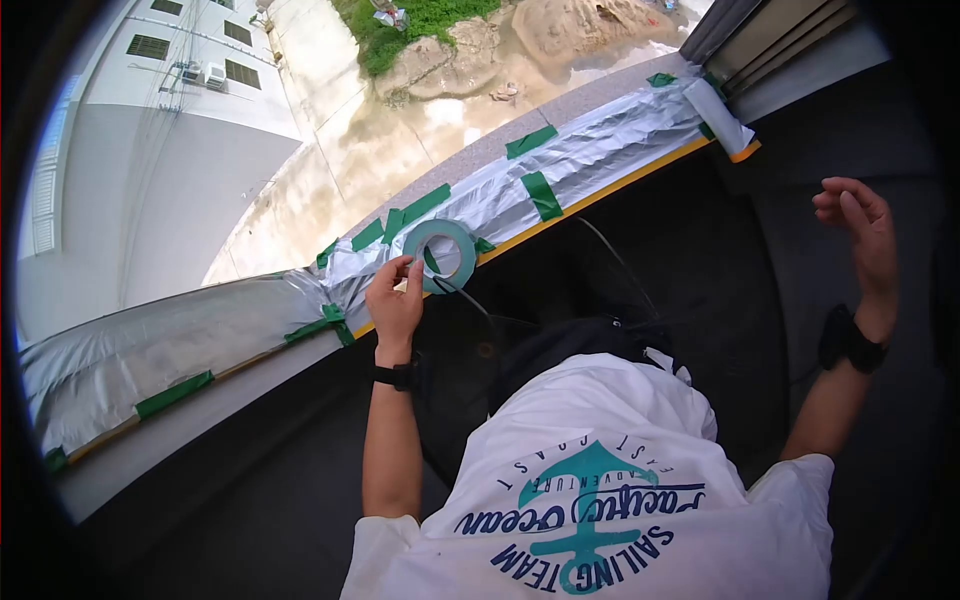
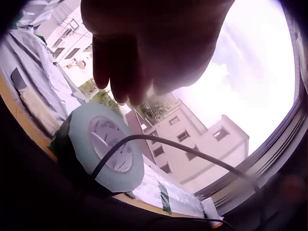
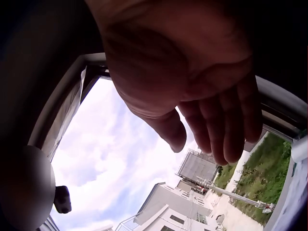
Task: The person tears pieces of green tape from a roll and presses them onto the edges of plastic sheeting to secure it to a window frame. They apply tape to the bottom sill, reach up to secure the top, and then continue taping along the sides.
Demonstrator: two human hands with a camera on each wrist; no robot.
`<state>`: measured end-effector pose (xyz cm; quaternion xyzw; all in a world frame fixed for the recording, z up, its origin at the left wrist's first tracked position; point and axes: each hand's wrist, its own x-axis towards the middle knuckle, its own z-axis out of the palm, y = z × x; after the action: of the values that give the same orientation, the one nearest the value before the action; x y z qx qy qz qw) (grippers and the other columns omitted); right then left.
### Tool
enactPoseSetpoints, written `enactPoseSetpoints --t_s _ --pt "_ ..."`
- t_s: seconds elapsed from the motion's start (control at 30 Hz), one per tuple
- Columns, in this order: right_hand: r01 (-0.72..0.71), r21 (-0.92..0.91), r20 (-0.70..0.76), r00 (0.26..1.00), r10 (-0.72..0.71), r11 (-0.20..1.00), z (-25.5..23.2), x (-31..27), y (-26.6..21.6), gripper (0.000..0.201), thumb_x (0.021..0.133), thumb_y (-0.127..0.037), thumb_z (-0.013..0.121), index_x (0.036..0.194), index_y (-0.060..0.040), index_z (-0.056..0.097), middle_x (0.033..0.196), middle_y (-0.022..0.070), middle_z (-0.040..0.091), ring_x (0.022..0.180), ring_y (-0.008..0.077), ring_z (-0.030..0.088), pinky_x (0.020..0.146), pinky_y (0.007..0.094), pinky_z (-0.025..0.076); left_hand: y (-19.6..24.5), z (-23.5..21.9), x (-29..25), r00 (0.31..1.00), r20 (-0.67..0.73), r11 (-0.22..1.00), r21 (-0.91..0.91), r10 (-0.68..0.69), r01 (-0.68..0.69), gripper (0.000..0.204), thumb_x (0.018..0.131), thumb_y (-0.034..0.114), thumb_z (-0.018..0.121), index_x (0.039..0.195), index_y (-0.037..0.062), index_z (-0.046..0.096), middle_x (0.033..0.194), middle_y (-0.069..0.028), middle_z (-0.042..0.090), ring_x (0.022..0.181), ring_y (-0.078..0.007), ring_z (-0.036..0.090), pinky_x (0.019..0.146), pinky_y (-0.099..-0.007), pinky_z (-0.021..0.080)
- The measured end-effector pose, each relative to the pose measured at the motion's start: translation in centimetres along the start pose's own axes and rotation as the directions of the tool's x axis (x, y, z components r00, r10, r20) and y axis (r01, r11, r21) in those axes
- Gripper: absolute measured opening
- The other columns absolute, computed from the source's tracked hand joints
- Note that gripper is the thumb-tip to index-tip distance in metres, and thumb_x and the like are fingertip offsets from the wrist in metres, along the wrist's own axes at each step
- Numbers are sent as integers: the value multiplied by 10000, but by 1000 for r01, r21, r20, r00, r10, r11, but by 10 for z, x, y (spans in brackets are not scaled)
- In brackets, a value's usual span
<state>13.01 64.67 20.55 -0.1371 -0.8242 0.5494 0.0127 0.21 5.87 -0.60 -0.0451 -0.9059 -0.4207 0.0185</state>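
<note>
A roll of pale green tape lies at the inner edge of the foil-covered window sill. My left hand is at its left side, and the fingertips overlap the rim in the head view. From the left wrist, the fingers hang loosely bent just above the tape roll, with green plants showing through a small gap. Out to the right, my right hand is raised in the air and holds nothing. Its fingers are nearly straight in the right wrist view.
Green tape strips fasten the silver foil along the sill. A rolled piece of foil lies at its right end. A dark cable loops in front of the tape roll. Beyond the window are buildings and the ground far below.
</note>
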Motion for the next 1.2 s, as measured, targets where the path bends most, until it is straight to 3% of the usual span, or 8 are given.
enactPoseSetpoints --t_s 0.03,0.1,0.2,0.37,0.6,0.77,0.97,1.2 --pt "-5 -1 7 1000 5 1000 4 1 1 292 1015 -249 565 1149 -17 681 968 67 729 865 104 682 826 254 535 8 9 2 1000 1 1000 2 -8 8 299 887 294 738 1015 26 699 767 -83 679 729 -186 672 713 -305 506" --pt "-58 111 54 997 52 992 25 7 3 291 1015 -250 565 1148 -18 681 955 61 730 859 103 682 829 258 535 20 27 3 964 117 891 367 240 -267 357 790 324 802 988 46 697 870 -107 653 837 -263 640 739 -377 497" --pt "-84 175 230 972 42 981 72 24 9 257 997 -213 605 1131 -9 686 946 78 729 843 111 686 803 244 542 31 52 -5 947 278 807 516 160 -288 411 718 353 830 946 45 682 925 -121 620 931 -312 588 772 -435 467" --pt "-125 228 414 910 20 966 164 52 10 196 940 -123 685 1057 34 697 884 39 706 813 74 642 753 212 516 21 78 -12 963 265 721 659 44 -214 349 727 275 795 896 19 629 909 -143 608 921 -328 586 770 -445 441" --pt "186 180 495 832 -252 966 269 53 -5 215 894 -126 712 1018 47 679 808 135 696 718 167 675 667 268 516 88 22 -23 992 54 958 260 111 -121 302 725 159 789 879 13 575 824 -158 596 792 -346 589 715 -422 459" --pt "492 275 331 759 -561 826 313 47 -19 308 843 -115 747 1104 15 646 1019 148 652 696 238 671 653 326 532 137 1 -28 994 99 998 24 47 -50 269 747 125 767 888 5 572 763 -145 634 664 -292 646 606 -353 498" --pt "545 281 279 741 -611 790 330 32 -33 347 831 -85 754 1151 0 651 1078 132 596 684 217 636 627 314 522 159 -1 -36 990 102 995 14 96 -98 273 733 150 760 862 16 560 695 -159 615 635 -355 634 584 -389 502" --pt "340 438 300 817 -492 832 335 24 -40 271 816 -4 761 1077 4 687 983 61 615 738 91 598 623 230 484 158 -17 -42 984 132 993 -12 117 -116 281 719 152 762 855 18 556 704 -164 618 656 -364 635 604 -404 504"
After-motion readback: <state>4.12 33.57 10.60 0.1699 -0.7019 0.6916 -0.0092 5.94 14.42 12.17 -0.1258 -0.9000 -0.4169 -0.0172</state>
